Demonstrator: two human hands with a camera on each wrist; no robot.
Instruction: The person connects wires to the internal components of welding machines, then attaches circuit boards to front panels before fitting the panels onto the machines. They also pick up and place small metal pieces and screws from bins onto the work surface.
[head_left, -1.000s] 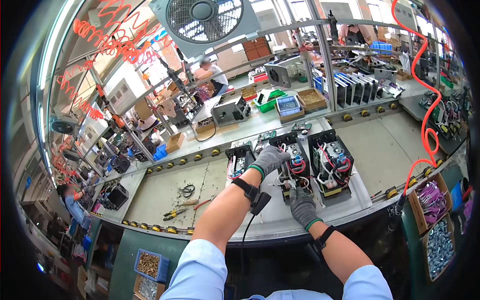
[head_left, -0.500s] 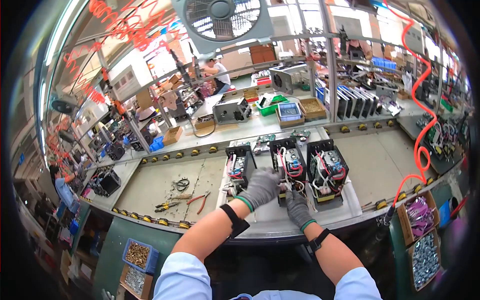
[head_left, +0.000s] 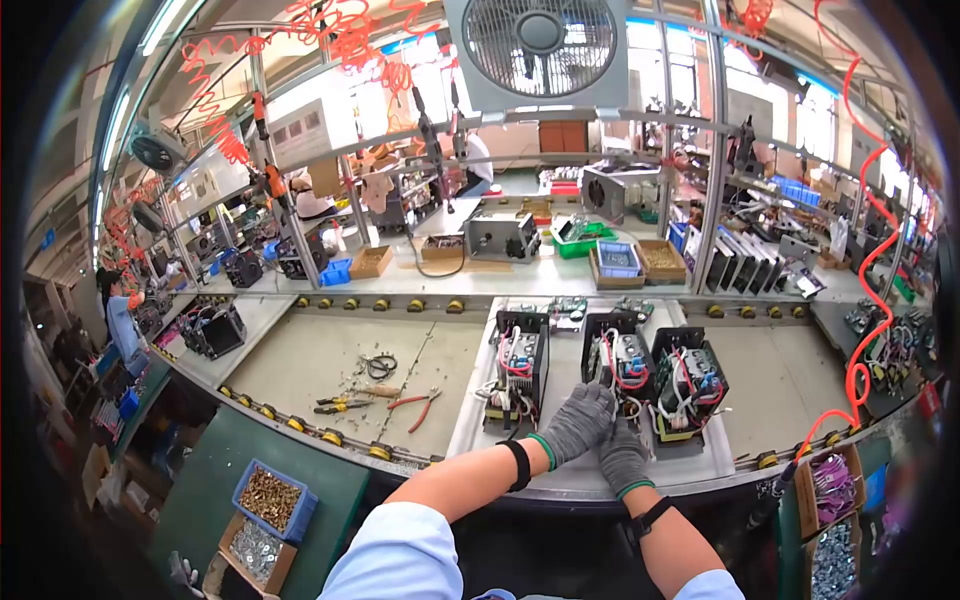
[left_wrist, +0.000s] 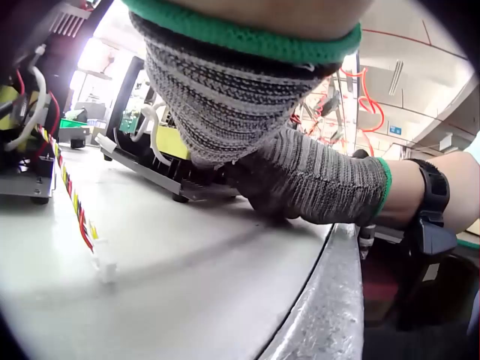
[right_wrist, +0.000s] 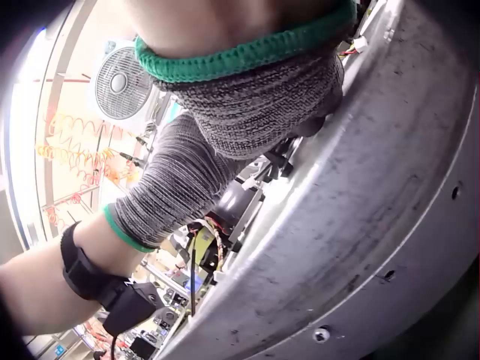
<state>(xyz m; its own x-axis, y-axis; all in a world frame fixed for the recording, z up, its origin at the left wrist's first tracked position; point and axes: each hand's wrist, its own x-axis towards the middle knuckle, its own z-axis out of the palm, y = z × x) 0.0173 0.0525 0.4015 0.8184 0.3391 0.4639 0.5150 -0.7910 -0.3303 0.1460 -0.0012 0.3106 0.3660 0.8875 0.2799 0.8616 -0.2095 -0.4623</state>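
Three open black units with wires and circuit parts stand in a row: a left unit (head_left: 522, 362), a middle unit (head_left: 619, 350) and a right unit (head_left: 690, 385). Both hands wear grey knitted gloves with green cuffs and meet at the near end of the middle unit. The left hand (head_left: 577, 424) lies over that end, and the right hand (head_left: 624, 458) is close beside it, lower down. In the left wrist view the left glove (left_wrist: 225, 105) overlaps the right glove (left_wrist: 315, 176). The fingertips and whatever they touch are hidden in every view.
Pliers with red handles (head_left: 415, 408) and a yellow-handled tool (head_left: 342, 405) lie on the line at the left. Blue bin (head_left: 275, 498) of brass parts stands lower left. A red coiled hose (head_left: 858, 385) hangs at the right. Rollers edge the line.
The left hand has moved from atop the middle unit to its near end, beside the right hand. The head view has turned, shifting the scene.
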